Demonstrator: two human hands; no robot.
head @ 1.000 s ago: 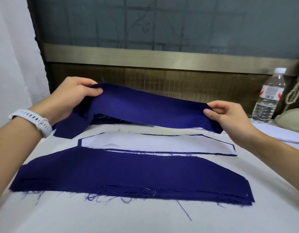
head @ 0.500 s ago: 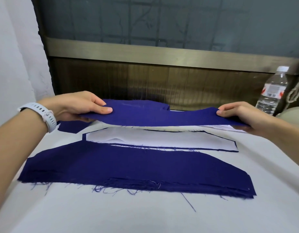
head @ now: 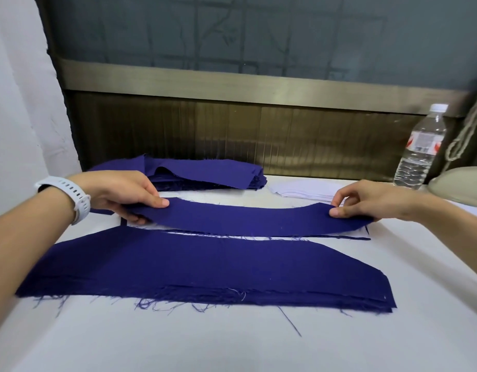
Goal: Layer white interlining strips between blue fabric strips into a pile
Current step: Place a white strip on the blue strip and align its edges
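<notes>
My left hand (head: 124, 193) and my right hand (head: 366, 201) each pinch one end of a blue fabric strip (head: 245, 218), held flat just over the layered pile (head: 362, 233), whose white interlining and blue edge peek out at the right. A wide stack of blue fabric (head: 205, 267) lies nearer to me, with frayed threads on its front edge. Farther back is a heap of blue strips (head: 205, 173), with a stack of white interlining strips (head: 304, 190) to its right.
A clear plastic water bottle (head: 420, 149) stands at the back right, beside a beige object (head: 463, 186) and hanging cord. A dark wood-and-brass panel (head: 232, 135) closes off the table's far edge. White table surface (head: 205, 342) lies bare in front.
Both hands have lowered the blue strip from chest height down onto the white-topped pile, so it now covers the interlining. The far heaps have come into view.
</notes>
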